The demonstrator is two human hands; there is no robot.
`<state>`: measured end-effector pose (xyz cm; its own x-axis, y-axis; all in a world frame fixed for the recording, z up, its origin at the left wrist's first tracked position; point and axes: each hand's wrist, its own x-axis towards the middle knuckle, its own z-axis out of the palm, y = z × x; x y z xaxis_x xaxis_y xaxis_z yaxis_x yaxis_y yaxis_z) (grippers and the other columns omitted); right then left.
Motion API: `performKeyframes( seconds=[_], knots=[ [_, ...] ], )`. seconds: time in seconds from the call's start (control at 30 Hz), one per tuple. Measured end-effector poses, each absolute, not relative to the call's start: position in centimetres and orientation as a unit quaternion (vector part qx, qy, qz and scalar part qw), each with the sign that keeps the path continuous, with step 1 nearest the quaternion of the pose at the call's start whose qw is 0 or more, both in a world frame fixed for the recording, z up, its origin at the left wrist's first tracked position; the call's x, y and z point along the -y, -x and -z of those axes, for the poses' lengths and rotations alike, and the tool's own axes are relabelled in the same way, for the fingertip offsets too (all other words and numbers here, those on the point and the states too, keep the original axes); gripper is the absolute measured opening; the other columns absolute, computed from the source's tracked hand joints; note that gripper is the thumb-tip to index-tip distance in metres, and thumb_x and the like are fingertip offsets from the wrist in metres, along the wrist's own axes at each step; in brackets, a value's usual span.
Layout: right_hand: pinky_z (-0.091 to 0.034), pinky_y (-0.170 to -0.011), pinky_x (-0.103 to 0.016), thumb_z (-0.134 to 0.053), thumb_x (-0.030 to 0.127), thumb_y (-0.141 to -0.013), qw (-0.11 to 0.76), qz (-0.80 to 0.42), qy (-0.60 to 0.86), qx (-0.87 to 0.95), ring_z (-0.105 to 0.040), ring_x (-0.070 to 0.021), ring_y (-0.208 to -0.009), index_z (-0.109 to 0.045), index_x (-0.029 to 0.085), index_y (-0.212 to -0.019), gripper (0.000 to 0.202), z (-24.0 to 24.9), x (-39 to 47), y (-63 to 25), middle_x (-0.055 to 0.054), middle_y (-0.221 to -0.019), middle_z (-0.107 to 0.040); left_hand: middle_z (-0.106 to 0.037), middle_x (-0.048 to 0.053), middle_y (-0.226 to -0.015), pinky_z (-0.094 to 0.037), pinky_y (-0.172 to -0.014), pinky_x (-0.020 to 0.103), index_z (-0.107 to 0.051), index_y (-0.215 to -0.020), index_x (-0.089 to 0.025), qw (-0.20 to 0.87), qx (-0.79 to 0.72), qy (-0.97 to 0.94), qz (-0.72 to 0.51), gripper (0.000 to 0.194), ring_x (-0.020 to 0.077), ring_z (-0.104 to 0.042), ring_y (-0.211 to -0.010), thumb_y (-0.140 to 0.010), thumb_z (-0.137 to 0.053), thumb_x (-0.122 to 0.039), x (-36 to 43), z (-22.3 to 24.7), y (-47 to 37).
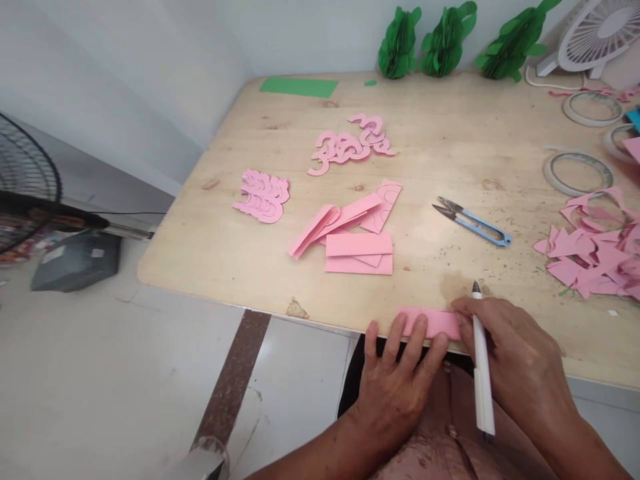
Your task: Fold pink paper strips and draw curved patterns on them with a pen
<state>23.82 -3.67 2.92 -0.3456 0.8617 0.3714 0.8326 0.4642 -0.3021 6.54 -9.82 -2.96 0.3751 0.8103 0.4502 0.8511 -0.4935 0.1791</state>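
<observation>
A folded pink paper strip (434, 323) lies at the table's front edge. My left hand (397, 380) rests with its fingers spread on the strip's left part and lower edge. My right hand (515, 353) is closed around a white pen (481, 373), whose dark tip points away from me, and its fingertips touch the strip's right end. Beyond the hands lie folded pink papers (359, 253), a stack of scalloped pink cutouts (263, 195) and curly pink pieces (350, 143). Blue-handled thread snips (475, 223) lie to the right of the folded papers.
Pink scraps (595, 257) and tape rolls (579, 175) occupy the right side. Green paper figures (397, 47) and a white fan (595, 40) stand at the back. A green strip (299, 87) lies at the back left. A black fan (25, 180) is beside the table.
</observation>
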Motion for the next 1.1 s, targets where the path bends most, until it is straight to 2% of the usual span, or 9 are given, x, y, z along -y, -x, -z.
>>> performKeyframes(
  seconds=[0.33, 0.77, 1.1],
  knots=[
    [-0.046, -0.067, -0.032, -0.05, 0.021, -0.095, 0.244, -0.019, 0.52, 0.818, -0.064, -0.0206, -0.077, -0.062, 0.018, -0.102, 0.014, -2.81, 3.6, -23.8, -0.007, -0.089, -0.069, -0.048, 0.009, -0.148, -0.011, -0.118, 0.058, -0.055, -0.137, -0.024, 0.045, 0.506, 0.825, 0.247, 0.051, 0.0331, -0.03, -0.143, -0.086, -0.06, -0.024, 9.81, 2.91, -6.53],
    [-0.041, -0.062, -0.03, -0.047, 0.019, -0.096, 0.227, -0.01, 0.519, 0.824, -0.059, -0.0186, -0.072, -0.061, 0.017, -0.102, 0.015, -2.73, 3.57, -23.56, -0.009, -0.093, -0.068, -0.05, 0.01, -0.145, -0.01, -0.118, 0.056, -0.054, -0.138, -0.021, 0.032, 0.508, 0.821, 0.257, 0.048, 0.0328, -0.031, -0.142, -0.09, -0.053, -0.02, 9.65, 2.66, -6.61],
    [-0.039, -0.062, -0.03, -0.049, 0.016, -0.095, 0.234, 0.004, 0.514, 0.825, -0.058, -0.0188, -0.07, -0.063, 0.015, -0.101, 0.015, -2.36, 3.43, -23.47, -0.007, -0.085, -0.066, -0.049, 0.011, -0.147, -0.011, -0.117, 0.057, -0.054, -0.138, -0.021, 0.033, 0.511, 0.822, 0.248, 0.049, 0.0334, -0.033, -0.141, -0.089, -0.056, -0.023, 9.78, 2.75, -6.64]
  ],
)
